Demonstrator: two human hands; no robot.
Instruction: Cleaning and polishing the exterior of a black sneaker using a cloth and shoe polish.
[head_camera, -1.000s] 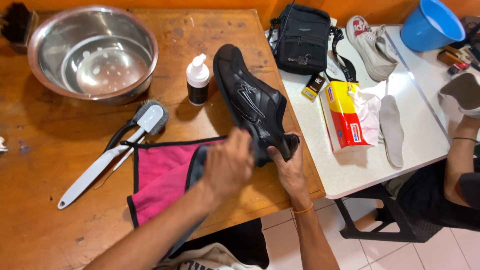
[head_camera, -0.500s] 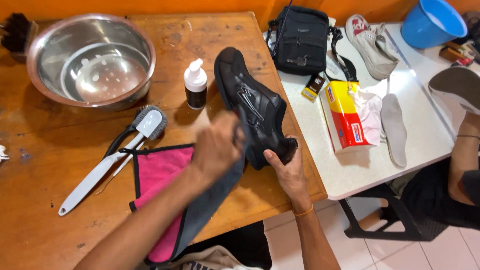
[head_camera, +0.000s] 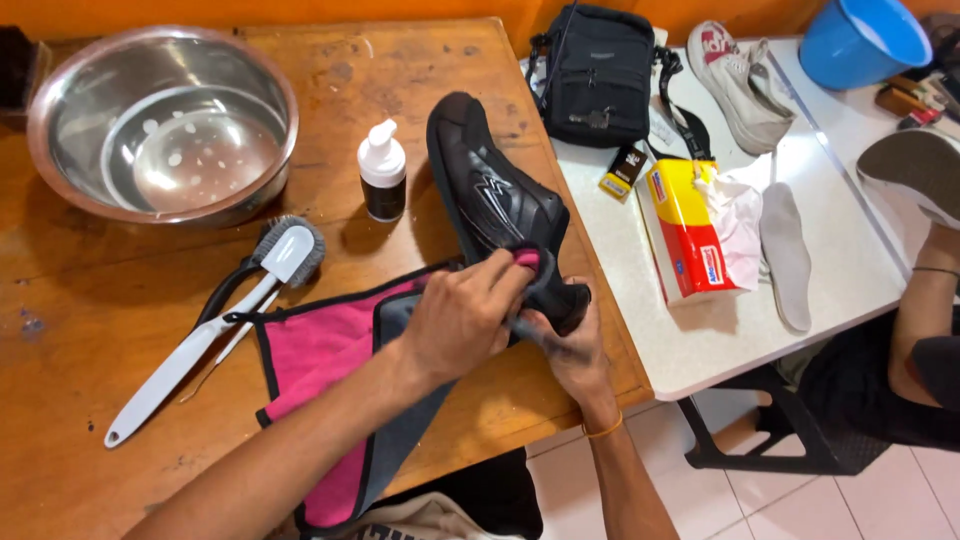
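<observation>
Both hands on the black shoe (head_camera: 495, 195), tilted on the wooden table (head_camera: 90, 330).
Left hand (head_camera: 460, 320) has slid down from the shoe's side to its heel, fingers pressing the pink cloth (head_camera: 320, 345) there; right hand (head_camera: 570, 350) grips the heel from beneath, so wiping has reached the back.

left hand (head_camera: 465, 320) clenched, right hand (head_camera: 565, 350) cupped

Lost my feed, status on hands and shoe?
Left hand presses pink cloth on black shoe. Right hand grips its heel end. Brush lies clear.
</observation>
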